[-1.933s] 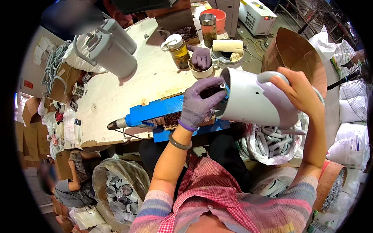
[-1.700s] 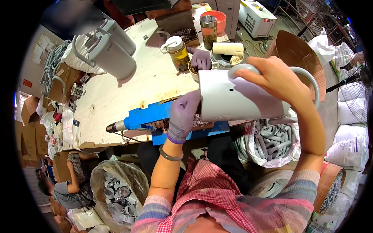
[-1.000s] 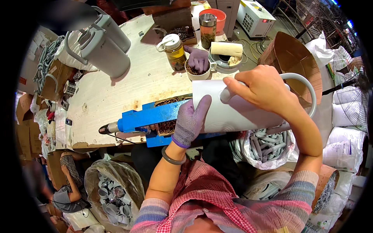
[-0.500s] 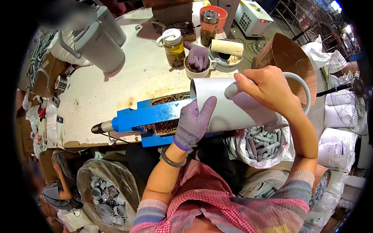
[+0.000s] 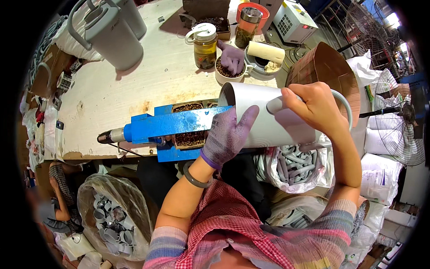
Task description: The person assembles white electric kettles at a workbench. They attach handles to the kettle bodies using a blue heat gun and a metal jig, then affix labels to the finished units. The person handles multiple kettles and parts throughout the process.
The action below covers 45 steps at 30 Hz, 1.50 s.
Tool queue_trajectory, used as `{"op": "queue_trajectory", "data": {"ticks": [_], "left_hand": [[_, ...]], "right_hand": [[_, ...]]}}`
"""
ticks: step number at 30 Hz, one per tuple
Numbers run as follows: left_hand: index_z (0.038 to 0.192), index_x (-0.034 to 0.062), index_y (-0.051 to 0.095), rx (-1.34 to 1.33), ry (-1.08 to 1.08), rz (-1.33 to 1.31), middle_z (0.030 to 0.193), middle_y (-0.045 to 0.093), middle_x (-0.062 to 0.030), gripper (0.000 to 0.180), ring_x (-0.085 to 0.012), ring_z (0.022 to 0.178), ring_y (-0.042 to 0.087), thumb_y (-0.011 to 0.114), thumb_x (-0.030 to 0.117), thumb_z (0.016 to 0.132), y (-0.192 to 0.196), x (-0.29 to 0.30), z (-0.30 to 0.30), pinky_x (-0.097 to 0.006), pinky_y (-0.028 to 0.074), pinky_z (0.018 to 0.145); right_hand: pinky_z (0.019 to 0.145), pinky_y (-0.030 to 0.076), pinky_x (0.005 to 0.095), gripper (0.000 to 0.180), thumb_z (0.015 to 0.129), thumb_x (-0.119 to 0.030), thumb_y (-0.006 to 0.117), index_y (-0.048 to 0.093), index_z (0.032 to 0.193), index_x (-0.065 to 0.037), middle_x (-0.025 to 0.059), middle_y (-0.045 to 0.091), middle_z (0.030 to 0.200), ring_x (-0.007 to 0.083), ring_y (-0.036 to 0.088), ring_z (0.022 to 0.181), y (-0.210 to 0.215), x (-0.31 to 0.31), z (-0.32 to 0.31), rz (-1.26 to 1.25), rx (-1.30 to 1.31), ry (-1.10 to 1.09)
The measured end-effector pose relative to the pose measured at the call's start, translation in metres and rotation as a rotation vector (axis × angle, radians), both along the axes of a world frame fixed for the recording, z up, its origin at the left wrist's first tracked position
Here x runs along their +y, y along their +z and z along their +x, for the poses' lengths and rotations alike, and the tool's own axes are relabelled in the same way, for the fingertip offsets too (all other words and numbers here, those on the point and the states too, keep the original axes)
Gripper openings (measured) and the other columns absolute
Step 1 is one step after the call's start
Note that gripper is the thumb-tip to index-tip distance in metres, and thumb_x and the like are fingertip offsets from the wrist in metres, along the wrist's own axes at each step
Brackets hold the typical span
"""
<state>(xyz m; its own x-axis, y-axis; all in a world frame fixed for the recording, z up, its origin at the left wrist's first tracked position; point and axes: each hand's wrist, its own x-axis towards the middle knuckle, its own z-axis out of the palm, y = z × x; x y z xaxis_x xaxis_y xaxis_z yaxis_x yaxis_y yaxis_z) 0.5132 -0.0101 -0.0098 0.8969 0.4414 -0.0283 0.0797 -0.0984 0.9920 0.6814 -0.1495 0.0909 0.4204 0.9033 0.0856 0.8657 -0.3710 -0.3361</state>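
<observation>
Nearest, toward 3 o'clock from view centre: grey vessel (image 5: pixel 282 127), held over near edge of white table (image 5: pixel 103 96). Smooth, plain, cylindrical; wide open mouth, ridged inside; large loop handle (image 5: pixel 344 99) at opposite end. With right hand (image 5: pixel 319 107), bare, gripping short grey grip (image 5: pixel 274 106) on vessel's upper side. With left hand (image 5: pixel 226 134), purple-gloved, holding rim, thumb flat on outer wall; fingertips hidden at mouth, can't tell if inside. In the way: left hand over part of mouth, right hand over part of opposite end. From 9 o'clock, reaching up to mouth: blue bar (image 5: pixel 174 125); tip hidden by left hand, can't tell if inserted. Long axis roughly level, 9 to 3 o'clock; mouth pointing to 9.

Lower, at 4 o'clock: white bag (image 5: pixel 320 175) full of curved grey pieces (image 5: pixel 295 166). At 7 to 8: clear bag (image 5: pixel 132 199) of grey ring-like pieces (image 5: pixel 112 224). Under bar, around 9: small brown parts (image 5: pixel 190 138) in boxes.

Farther, at 12: white cup (image 5: pixel 228 80) of brown bits, purple glove (image 5: pixel 232 58) over it; just beyond, lidded jar (image 5: pixel 205 49). At 1: tumbler (image 5: pixel 247 35), pale roll (image 5: pixel 266 53). At 2: open carton (image 5: pixel 298 74). Toward 10 to 11: two upright grey pails (image 5: pixel 112 42). Farthest, at 1: boxy white unit (image 5: pixel 293 24).
</observation>
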Motion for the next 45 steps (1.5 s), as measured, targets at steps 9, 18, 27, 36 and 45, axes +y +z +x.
{"op": "queue_trajectory", "data": {"ticks": [9, 18, 27, 36, 45], "left_hand": [[0.114, -0.0035, 0.065, -0.044, -0.031, -0.186, 0.095, 0.072, -0.0115, 0.037, -0.0156, 0.082, 0.067, 0.053, 0.029, 0.102, 0.006, -0.006, -0.002, -0.030, 0.052, 0.076], [0.111, -0.0034, 0.065, -0.031, -0.013, -0.195, 0.093, 0.072, -0.0165, 0.041, -0.0244, 0.082, 0.070, 0.056, 0.035, 0.101, 0.008, -0.006, -0.002, -0.035, 0.053, 0.075], [0.110, -0.0041, 0.066, -0.053, 0.061, -0.149, 0.091, 0.072, -0.0161, 0.041, -0.0215, 0.082, 0.070, 0.058, 0.035, 0.100, 0.005, -0.010, 0.001, -0.034, 0.053, 0.075], [0.109, -0.0053, 0.066, -0.073, 0.120, -0.094, 0.093, 0.073, -0.0165, 0.042, -0.0207, 0.085, 0.071, 0.060, 0.035, 0.098, -0.010, -0.014, 0.006, -0.034, 0.053, 0.077], [0.106, -0.0062, 0.068, -0.186, 0.114, 0.009, 0.094, 0.073, -0.0102, 0.049, -0.0134, 0.082, 0.066, 0.066, 0.041, 0.093, -0.028, -0.010, 0.009, -0.031, 0.053, 0.073]], "right_hand": [[0.052, 0.046, 0.0448, 0.046, 0.094, -0.041, 0.054, 0.066, 0.069, -0.005, 0.0170, 0.055, 0.053, 0.0375, 0.057, 0.052, 0.002, 0.005, -0.006, -0.066, -0.132, 0.016], [0.052, 0.047, 0.0457, 0.048, 0.094, -0.045, 0.052, 0.068, 0.070, -0.007, 0.0159, 0.056, 0.053, 0.0372, 0.058, 0.052, -0.003, 0.004, -0.007, -0.046, -0.171, 0.001], [0.054, 0.049, 0.0455, 0.049, 0.094, -0.046, 0.052, 0.069, 0.072, -0.006, 0.0171, 0.060, 0.056, 0.0371, 0.061, 0.055, -0.003, 0.003, -0.006, -0.069, -0.206, -0.002], [0.060, 0.053, 0.0461, 0.052, 0.092, -0.052, 0.049, 0.073, 0.076, -0.009, 0.0174, 0.064, 0.062, 0.0378, 0.064, 0.060, -0.007, 0.002, -0.007, -0.064, -0.278, -0.024], [0.064, 0.053, 0.0485, 0.064, 0.096, -0.058, 0.043, 0.072, 0.076, -0.004, 0.0213, 0.067, 0.073, 0.0402, 0.067, 0.067, -0.009, -0.002, -0.012, 0.013, -0.390, 0.008]]}}
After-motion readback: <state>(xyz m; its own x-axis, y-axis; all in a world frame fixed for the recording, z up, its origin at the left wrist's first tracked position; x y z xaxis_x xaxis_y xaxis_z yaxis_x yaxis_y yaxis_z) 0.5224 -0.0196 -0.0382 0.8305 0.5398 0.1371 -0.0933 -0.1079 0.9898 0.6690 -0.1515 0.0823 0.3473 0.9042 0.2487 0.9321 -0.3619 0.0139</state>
